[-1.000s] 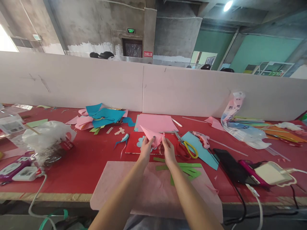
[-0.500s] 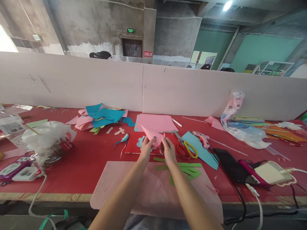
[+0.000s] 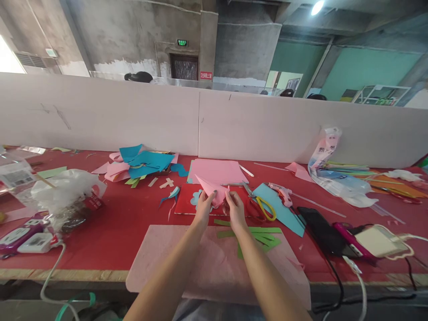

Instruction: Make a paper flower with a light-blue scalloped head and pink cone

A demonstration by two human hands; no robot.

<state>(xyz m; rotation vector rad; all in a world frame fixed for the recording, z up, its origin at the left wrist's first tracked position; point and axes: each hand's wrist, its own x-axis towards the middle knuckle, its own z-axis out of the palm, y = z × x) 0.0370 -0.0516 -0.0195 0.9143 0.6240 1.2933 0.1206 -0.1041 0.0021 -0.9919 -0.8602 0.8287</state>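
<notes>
A folded piece of pink paper (image 3: 217, 189), pointed at its upper left, is held between both hands above a red card (image 3: 185, 200) with a pale blue flower shape. My left hand (image 3: 203, 207) closes on its left side, thumb on top. On the right edge, my right hand (image 3: 235, 207) pinches the paper. Behind them lies a stack of pink sheets (image 3: 217, 171). Scissors with yellow handles (image 3: 267, 209) rest just right of my right hand, partly on a light blue sheet (image 3: 284, 214). Green paper strips (image 3: 264, 236) lie below it on a pink mat (image 3: 160, 254).
Blue and pink paper scraps (image 3: 147, 162) are heaped at the back left. A plastic-wrapped bundle (image 3: 72, 196) stands at left. To the right are a pink glue gun (image 3: 282, 195), a black phone (image 3: 321, 229) and a white charger with cables (image 3: 379, 240). A white partition (image 3: 150, 120) borders the back.
Almost nothing differs. The pink paper's tip has shifted very slightly to the left; both hands keep their hold on it.
</notes>
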